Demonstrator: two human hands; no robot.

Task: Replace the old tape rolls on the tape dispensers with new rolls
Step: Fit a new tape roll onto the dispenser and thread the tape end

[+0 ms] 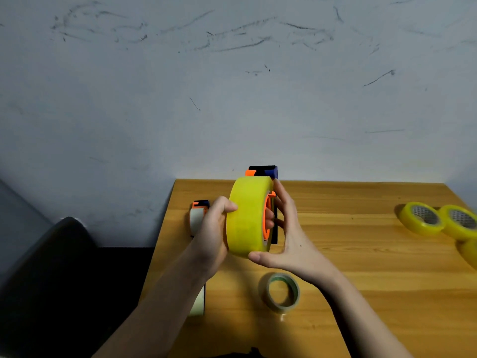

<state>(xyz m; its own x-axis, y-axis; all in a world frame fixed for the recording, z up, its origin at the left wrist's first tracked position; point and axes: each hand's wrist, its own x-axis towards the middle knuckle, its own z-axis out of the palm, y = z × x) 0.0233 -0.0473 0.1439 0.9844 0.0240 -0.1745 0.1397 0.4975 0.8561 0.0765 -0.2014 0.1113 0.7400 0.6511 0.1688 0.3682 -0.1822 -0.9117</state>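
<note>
Head view shows both hands raised over the middle of a wooden table (361,267), holding a tape dispenser (263,171) fitted with a fat yellow tape roll (247,218). Left hand (211,233) curls its fingers round the roll's left side, thumb on the outer band. Right hand (286,233) has its thumb under the roll's lower edge and its fingers nearly straight, reaching up along the right face by the orange hub (267,218); whether those fingers press the hub or only the dispenser's frame cannot be told. The dispenser's black, orange and blue top pokes up behind the roll.

A second dispenser (198,215) with a pale, thin roll stands near the table's left edge, just behind the left hand. An almost spent roll with a green core (282,293) lies flat near the front edge, below the right wrist. New yellow rolls (423,218) lie grouped at the right edge. A pale flat object (198,303) shows at the left edge under the left forearm; what it is cannot be told.
</note>
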